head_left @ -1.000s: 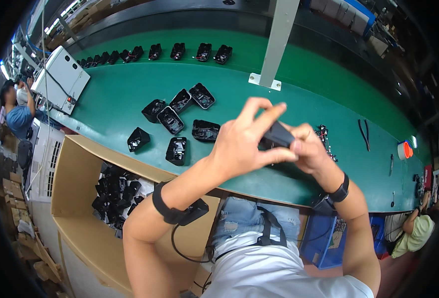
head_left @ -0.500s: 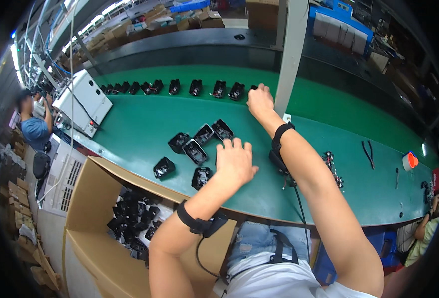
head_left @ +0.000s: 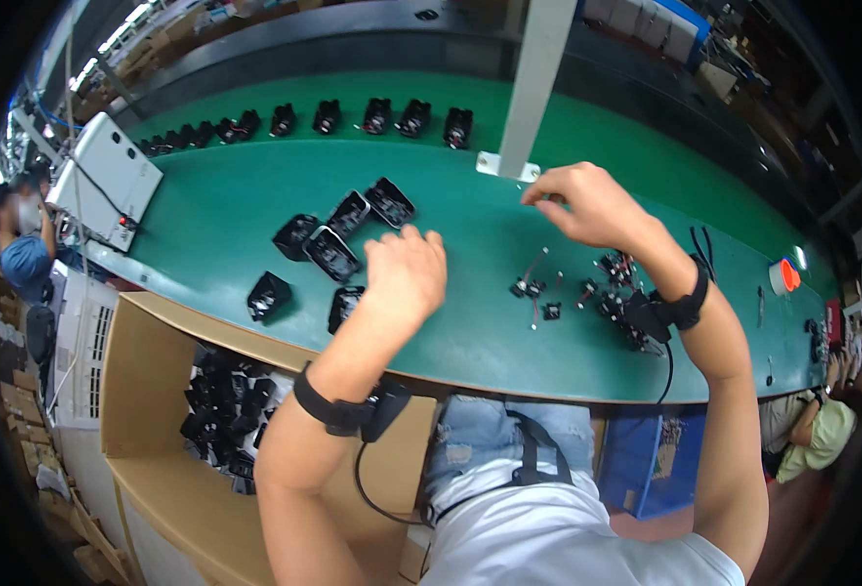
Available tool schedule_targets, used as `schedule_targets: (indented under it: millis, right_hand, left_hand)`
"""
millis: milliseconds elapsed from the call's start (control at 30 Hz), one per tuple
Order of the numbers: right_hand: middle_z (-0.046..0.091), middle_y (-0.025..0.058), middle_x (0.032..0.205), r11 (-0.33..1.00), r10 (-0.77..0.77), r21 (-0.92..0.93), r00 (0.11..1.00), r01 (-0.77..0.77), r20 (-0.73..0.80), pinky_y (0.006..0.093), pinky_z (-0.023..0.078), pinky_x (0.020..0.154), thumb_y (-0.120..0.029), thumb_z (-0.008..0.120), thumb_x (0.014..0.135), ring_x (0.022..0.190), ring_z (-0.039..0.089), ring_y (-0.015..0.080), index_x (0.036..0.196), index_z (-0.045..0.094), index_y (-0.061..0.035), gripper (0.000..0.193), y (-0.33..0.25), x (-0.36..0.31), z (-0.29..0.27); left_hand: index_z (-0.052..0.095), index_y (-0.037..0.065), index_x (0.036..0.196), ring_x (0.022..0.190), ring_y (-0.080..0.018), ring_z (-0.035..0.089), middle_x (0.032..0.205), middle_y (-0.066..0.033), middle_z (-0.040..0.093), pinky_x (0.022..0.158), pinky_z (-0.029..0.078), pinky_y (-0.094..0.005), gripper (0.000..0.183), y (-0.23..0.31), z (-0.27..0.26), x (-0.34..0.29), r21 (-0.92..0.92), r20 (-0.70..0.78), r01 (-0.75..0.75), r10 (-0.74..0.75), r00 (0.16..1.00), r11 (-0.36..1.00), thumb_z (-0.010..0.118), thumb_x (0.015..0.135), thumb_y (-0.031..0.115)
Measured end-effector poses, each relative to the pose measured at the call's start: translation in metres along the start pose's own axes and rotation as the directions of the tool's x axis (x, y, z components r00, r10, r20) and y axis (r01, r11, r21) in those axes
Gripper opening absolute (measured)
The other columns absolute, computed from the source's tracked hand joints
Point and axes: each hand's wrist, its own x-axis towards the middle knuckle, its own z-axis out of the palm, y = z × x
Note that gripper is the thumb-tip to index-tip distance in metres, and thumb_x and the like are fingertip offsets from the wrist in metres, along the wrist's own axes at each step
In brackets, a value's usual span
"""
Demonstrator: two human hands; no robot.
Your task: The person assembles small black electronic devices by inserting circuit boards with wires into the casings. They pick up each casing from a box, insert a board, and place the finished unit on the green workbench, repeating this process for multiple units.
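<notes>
I am standing by, taking the bare counter (head_left: 480, 259) between the hands as the clock's centre and the worker as six.

Hands: the left hand (head_left: 409, 273) is spreading its fingers low at nine o'clock, back upward; its palm is hiding whatever lies beneath, so I cannot tell whether it is grasping anything. The right hand (head_left: 589, 207) is hovering at two o'clock, fingers half curled, thumb apart, evidently holding nothing.

Workpieces: open black housings (head_left: 331, 252) are lying clustered between nine and ten, beside the left hand. Filled housings (head_left: 377, 115) are standing in a row from twelve round to ten. Loose wired components (head_left: 615, 305) are lying heaped between three and four, with smaller pieces (head_left: 527, 287) scattering toward four. An open carton (head_left: 158, 386) of black parts is standing at eight.

Finding: in my judgement, the worker is being between units, with an open housing being selected. The next move is probably calling for the left fingers to secure a rim, and for the right to pinch delicately, keeping the thin wires unsnagged.
</notes>
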Motion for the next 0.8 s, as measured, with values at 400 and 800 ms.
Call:
schedule_targets:
  millis: [400, 800]
  right_hand:
    - [0.069, 0.0143, 0.091, 0.950, 0.301, -0.111, 0.951, -0.293, 0.073, 0.0445, 0.056, 0.074, -0.044, 0.080, 0.077, 0.087, 0.069, 0.0339, 0.086, 0.074, -0.0071, 0.038, -0.036, -0.053, 0.056]
    - [0.069, 0.0071, 0.089, 0.879, 0.264, 0.454, 0.942, -0.146, -0.207, 0.0324, 0.055, 0.071, -0.007, 0.078, 0.080, 0.080, 0.069, 0.0222, 0.094, 0.079, -0.0071, 0.013, -0.019, -0.055, 0.039]
  left_hand:
    - [0.037, 0.007, 0.146, 0.110, -0.0469, 0.062, 0.136, -0.0251, 0.045, 0.094, 0.054, -0.0493, 0.090, 0.010, -0.009, -0.011, -0.352, 0.047, -0.203, 0.234, 0.971, 0.913, 0.084, 0.073, 0.032]
    - [0.052, 0.004, 0.135, 0.124, -0.0386, 0.052, 0.140, -0.0226, 0.046, 0.101, 0.047, -0.0421, 0.069, 0.014, 0.021, 0.001, -0.192, -0.540, -0.429, 0.270, 0.797, 0.882, 0.082, 0.075, 0.022]
